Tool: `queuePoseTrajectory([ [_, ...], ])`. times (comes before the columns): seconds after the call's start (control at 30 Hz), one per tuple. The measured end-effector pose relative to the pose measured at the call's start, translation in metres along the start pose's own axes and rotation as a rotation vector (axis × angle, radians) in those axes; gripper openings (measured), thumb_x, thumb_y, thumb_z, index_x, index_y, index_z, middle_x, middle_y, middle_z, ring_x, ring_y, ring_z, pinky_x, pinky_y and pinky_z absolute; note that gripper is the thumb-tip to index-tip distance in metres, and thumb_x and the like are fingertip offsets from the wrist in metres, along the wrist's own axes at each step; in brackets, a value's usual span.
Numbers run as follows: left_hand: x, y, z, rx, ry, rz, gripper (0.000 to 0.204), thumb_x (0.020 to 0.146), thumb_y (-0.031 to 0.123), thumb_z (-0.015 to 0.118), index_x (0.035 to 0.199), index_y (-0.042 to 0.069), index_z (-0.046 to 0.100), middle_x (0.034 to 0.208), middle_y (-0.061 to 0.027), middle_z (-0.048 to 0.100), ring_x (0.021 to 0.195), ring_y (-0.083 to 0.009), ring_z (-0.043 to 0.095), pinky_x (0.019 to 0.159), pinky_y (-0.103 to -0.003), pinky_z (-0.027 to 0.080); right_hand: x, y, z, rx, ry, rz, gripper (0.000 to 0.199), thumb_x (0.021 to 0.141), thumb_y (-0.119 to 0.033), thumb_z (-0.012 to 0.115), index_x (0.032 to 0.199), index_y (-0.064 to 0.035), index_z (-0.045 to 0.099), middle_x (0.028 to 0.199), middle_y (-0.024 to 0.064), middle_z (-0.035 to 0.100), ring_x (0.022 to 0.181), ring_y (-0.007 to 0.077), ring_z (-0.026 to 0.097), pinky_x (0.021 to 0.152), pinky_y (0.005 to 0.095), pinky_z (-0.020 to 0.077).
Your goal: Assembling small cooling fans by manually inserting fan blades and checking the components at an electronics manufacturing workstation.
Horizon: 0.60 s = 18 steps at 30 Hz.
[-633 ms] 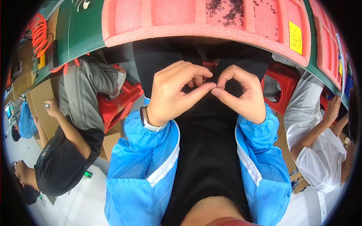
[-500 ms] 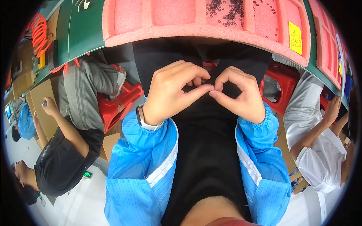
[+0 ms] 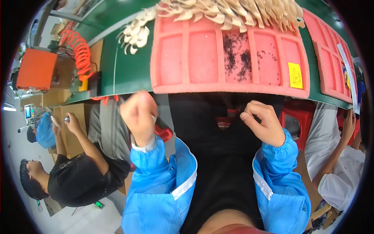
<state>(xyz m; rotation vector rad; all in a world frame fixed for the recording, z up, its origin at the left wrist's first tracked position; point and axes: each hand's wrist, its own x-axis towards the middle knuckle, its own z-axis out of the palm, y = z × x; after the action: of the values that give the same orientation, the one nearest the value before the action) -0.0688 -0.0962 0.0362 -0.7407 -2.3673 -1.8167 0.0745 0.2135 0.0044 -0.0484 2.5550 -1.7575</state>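
Observation:
My left hand (image 3: pixel 139 114) is curled into a loose fist, raised just below the edge of the green table (image 3: pixel 124 66). My right hand (image 3: pixel 263 124) is also closed, fingers bent inward, apart from the left. Neither hand shows anything in it. Both arms wear blue sleeves with elastic cuffs, and a grey band sits on my left wrist. Right above my hands lies a pink foam tray (image 3: pixel 230 58) with several compartments; one compartment holds many tiny dark parts (image 3: pixel 237 54). A pile of pale beige curved pieces (image 3: pixel 233 13) lies at the tray's far side.
A second pink tray (image 3: pixel 331 66) lies to the right. An orange coiled hose (image 3: pixel 80 52) and orange box (image 3: pixel 36 69) stand far left. A person in black (image 3: pixel 78 175) sits to my left, a person in white (image 3: pixel 339 171) to my right. Red stools (image 3: pixel 296 121) stand under the table.
My hands were touching fingertip to fingertip in front of me. They have come apart, the left moving left and up, and each is now closed on its own.

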Motion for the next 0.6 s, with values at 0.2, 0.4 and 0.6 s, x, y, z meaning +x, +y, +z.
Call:
queuePoseTrajectory([
  [0.2, 0.135, -0.058, -0.035, 0.951, 0.121, 0.49, 0.053, 0.098, 0.026, 0.065, 0.143, 0.002, 0.05, 0.129, -0.0212, 0.064, 0.122, -0.0356, 0.06, 0.104, -0.043, 0.046, -0.003, -0.014, 0.011, 0.131, 0.07, 0.004, 0.008, 0.09, -0.002, 0.069, 0.094, -0.0008, 0.063, 0.079, 0.0107, 0.062, 0.074, 0.0231, 0.063, 0.069, 0.033, 0.0505],
  [0.4, 0.227, -0.145, -0.049, 1.006, -0.119, 0.433, 0.059, 0.087, 0.037, 0.074, 0.136, 0.007, 0.058, 0.132, -0.0221, 0.062, 0.121, -0.0439, 0.058, 0.103, -0.049, 0.046, -0.01, -0.025, 0.006, 0.102, 0.079, -0.042, 0.024, 0.088, 0.0, 0.07, 0.112, -0.0009, 0.068, 0.087, 0.0109, 0.068, 0.081, 0.0206, 0.069, 0.075, 0.0312, 0.055],
  [0.6, 0.19, -0.13, -0.02, 0.96, -0.047, 0.291, 0.047, 0.088, 0.036, 0.074, 0.122, 0.004, 0.064, 0.119, -0.0194, 0.068, 0.111, -0.0421, 0.061, 0.096, -0.049, 0.048, -0.017, -0.027, -0.015, -0.027, 0.345, -0.038, 0.02, 0.088, 0.001, 0.07, 0.108, 0.0003, 0.071, 0.089, 0.0113, 0.07, 0.081, 0.0189, 0.069, 0.074, 0.0309, 0.0544],
])
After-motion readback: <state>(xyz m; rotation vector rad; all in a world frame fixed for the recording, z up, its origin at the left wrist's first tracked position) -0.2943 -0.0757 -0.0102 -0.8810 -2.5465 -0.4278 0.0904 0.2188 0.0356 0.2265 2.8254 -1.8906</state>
